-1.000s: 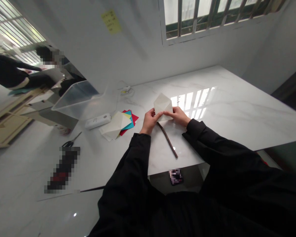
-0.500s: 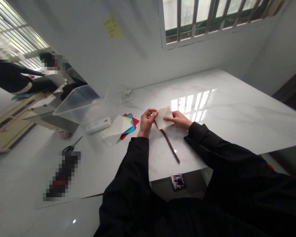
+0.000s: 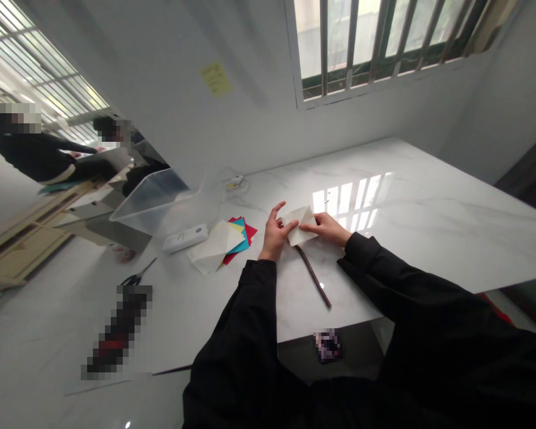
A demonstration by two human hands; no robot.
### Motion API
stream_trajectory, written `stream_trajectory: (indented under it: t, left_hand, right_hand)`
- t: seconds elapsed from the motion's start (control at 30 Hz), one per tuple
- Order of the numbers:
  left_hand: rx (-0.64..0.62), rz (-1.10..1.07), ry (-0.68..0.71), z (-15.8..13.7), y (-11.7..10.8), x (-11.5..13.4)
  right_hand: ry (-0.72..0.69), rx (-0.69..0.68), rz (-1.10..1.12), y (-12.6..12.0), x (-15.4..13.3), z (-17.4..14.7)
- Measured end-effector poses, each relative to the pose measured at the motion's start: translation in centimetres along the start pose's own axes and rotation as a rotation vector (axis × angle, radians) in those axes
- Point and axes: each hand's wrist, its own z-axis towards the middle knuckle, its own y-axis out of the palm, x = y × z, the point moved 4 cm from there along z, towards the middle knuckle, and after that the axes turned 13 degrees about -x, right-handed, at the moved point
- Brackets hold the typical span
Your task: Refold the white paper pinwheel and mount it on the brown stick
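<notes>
1. A cream, folded sheet of thin paper (image 3: 302, 227) is being held between two bare hands, just above a white, marble-patterned, glossy surface (image 3: 420, 232).
2. At its left side, the sheet is being pressed by the thumb of the left hand (image 3: 275, 238). The index finger is being held raised, apart from the sheet; the grip is being closed on nothing but the sheet's edge.
3. At its right side, the sheet is being pinched by the right hand (image 3: 332, 229), the thumb being laid on top. This grip is being narrowed to the sheet's thickness; the fingers underneath are being hidden.
4. A slim, dark brown, rod-like stick (image 3: 314, 277) is being supported by the surface, slanting towards its near edge. Whether the upper end is being touched by the sheet cannot be told.
5. To the left, a fanned pile of cream, yellow, blue and red papers (image 3: 218, 243) is being borne by the surface, near a white, oblong device (image 3: 185, 239).
6. Farther left, black-handled metal scissors (image 3: 132, 279) are being carried by the surface.
</notes>
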Motion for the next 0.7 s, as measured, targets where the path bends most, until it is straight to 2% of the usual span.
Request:
stream_trajectory:
  t: [0.27,0.7]
  left_hand:
    - [-0.026,0.012,-0.008,-0.08,0.06,-0.03]
    - [-0.117,-0.010,-0.014,-0.23,0.38,0.14]
  right_hand:
    - [-0.028,-0.013,0.033,0.37,-0.80,-0.25]
    - [-0.061,0.126,0.052,-0.23,-0.25,-0.09]
